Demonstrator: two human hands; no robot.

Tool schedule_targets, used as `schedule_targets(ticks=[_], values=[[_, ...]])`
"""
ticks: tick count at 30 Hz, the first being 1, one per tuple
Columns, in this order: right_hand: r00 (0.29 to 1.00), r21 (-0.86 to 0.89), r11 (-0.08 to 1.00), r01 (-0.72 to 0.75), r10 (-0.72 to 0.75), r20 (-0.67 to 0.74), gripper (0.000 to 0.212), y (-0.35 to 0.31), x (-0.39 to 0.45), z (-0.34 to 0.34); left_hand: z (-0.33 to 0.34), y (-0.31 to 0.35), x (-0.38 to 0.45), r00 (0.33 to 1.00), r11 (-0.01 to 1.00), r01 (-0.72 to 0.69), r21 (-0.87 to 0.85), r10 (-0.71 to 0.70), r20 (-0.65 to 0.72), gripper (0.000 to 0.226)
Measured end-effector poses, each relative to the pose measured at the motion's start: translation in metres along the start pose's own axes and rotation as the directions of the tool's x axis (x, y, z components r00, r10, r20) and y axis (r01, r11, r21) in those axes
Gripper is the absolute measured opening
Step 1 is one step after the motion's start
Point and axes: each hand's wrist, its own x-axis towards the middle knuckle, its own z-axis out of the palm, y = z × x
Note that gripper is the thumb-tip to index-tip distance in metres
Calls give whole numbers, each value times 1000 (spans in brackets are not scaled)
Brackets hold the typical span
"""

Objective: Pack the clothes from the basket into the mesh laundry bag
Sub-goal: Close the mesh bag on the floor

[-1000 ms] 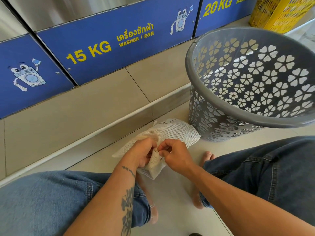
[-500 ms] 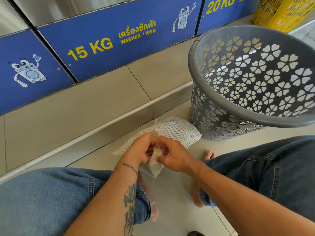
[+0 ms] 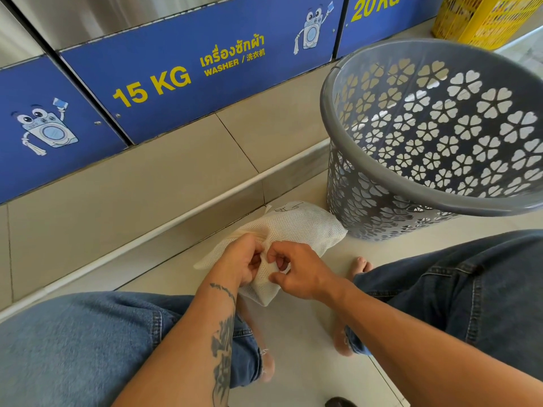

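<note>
A seated person in blue jeans (image 3: 88,342) works a white mesh laundry bag (image 3: 296,227) held low between the knees, just above a pale tiled floor (image 3: 296,342). The left hand (image 3: 242,261), on a tattooed forearm, grips the bag's near edge with curled fingers; the right hand (image 3: 296,273) pinches the same edge from the 3 o'clock side, thumb and fingers closed on the mesh. The two hands nearly touch. The bag's far end lies toward 1 o'clock, just beside the foot of a grey plastic basket (image 3: 382,201) with flower-shaped cutouts, which stands upright at 2 o'clock from the hands; no clothes show inside the part of it in view. A blue washer panel (image 3: 176,92) marked "15 KG" runs along 11 o'clock, and a yellow crate (image 3: 482,19) sits at the far 1 o'clock corner.
</note>
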Motion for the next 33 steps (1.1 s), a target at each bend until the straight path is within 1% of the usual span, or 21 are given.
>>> schedule_targets(ticks=[3, 8, 9, 10, 12, 13, 14, 16, 17, 21, 23, 25, 27, 29, 31, 33], values=[[1000, 3, 1000, -5, 5, -15, 27, 1, 0, 1, 0, 2, 0, 1000, 1000, -6, -18, 5, -16, 16], [999, -38, 999, -33, 34, 24, 24, 1, 4, 0, 4, -5, 2, 995, 997, -59, -39, 56, -80, 15], [998, -13, 998, -55, 55, 14, 25, 1, 3, 1, 3, -6, 3, 993, 996, -73, -44, 68, -95, 15], [995, 54, 994, -95, 96, -2, 27, 0, 2, 2, 1, -6, 3, 992, 995, -82, -54, 76, -102, 15], [974, 241, 948, -210, 223, -31, 34, 0, 1, 4, 0, -3, 6, 991, 993, -90, -80, 81, -103, 17], [960, 306, 918, -253, 278, -39, 33, 1, 0, 4, 0, -2, 7, 991, 991, -91, -94, 81, -103, 19], [951, 323, 906, -275, 306, -49, 29, 3, 0, 4, 1, -2, 7, 990, 989, -99, -108, 87, -111, 20], [945, 309, 902, -300, 326, -35, 17, 7, -1, 4, 4, -2, 7, 985, 984, -123, -126, 106, -138, 22], [945, 308, 902, -304, 327, -26, 15, 7, -2, 5, 6, -2, 7, 982, 982, -132, -135, 111, -150, 23], [950, 308, 910, -279, 309, -51, 13, 0, -1, 10, 8, -2, 7, 978, 984, -135, -120, 112, -178, 23], [952, 276, 921, -273, 301, -62, 21, -3, 0, 10, 7, -2, 8, 977, 985, -140, -105, 120, -174, 22], [946, 288, 908, -303, 324, -25, 28, -2, -1, 10, 6, -3, 11, 976, 984, -153, -89, 136, -168, 19], [926, 322, 870, -374, 369, 80, 25, 2, -5, 9, 8, -4, 10, 969, 983, -180, -35, 171, -180, 13], [906, 310, 851, -423, 391, 162, 21, 3, -11, 7, 12, -9, 7, 957, 974, -221, 44, 225, -181, 12], [883, 318, 824, -469, 423, 205, 20, -2, -16, 1, 17, -11, 4, 945, 955, -278, 99, 291, -146, 16], [860, 343, 788, -511, 467, 208, 19, -5, -23, -9, 24, -1, -2, 931, 929, -348, 127, 358, -68, 21]])
